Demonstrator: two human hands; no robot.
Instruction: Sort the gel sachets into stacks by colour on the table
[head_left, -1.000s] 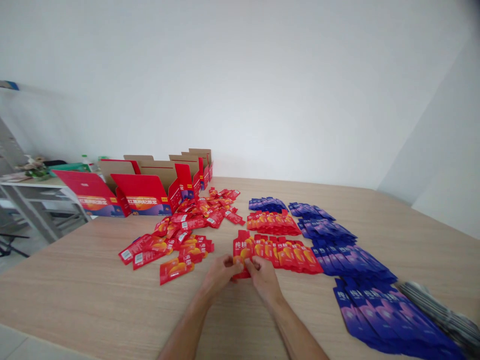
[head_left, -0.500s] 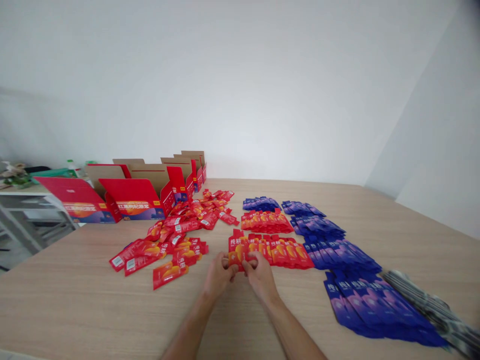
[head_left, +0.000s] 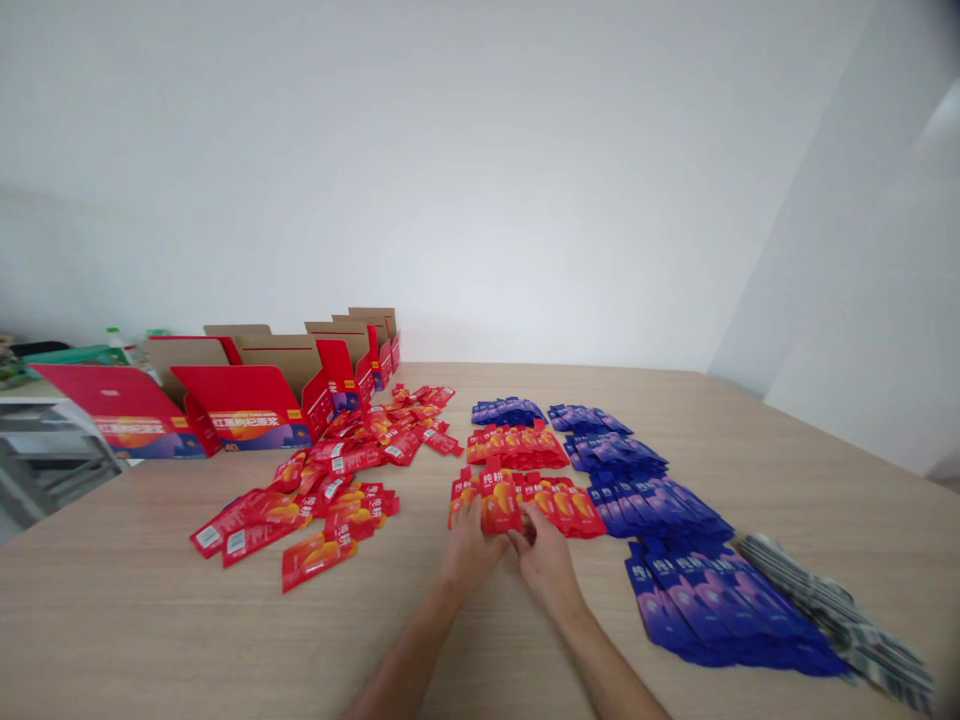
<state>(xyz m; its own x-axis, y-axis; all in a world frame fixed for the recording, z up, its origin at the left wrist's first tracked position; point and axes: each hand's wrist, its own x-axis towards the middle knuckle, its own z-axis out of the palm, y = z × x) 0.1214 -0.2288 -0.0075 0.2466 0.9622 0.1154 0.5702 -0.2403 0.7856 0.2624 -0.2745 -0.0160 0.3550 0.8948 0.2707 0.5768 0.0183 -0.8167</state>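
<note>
Between both hands, a red sachet point(head_left: 498, 498) with orange fruit print stands tilted over the near row of red sachets point(head_left: 564, 506). My left hand point(head_left: 471, 548) grips its lower left side, fingers partly hidden behind it. On its lower right corner, my right hand point(head_left: 541, 548) closes with thumb and fingers. Behind this row lies another fanned row of red sachets point(head_left: 517, 447). Left of my hands, a few red sachets point(head_left: 319, 558) lie apart, close to a loose heap of red sachets point(head_left: 360, 450).
Open red cartons point(head_left: 255, 415) line the table's left side. Fanned blue sachets point(head_left: 720, 605) lie in several groups on the right, beside a striped cloth bundle point(head_left: 832, 615). A white wall point(head_left: 525, 200) rises behind the wooden table point(head_left: 225, 640).
My hands and the held sachet have shifted right along the near red row. The left hand now reaches further forward beside the sachet. The whole view has turned slightly right.
</note>
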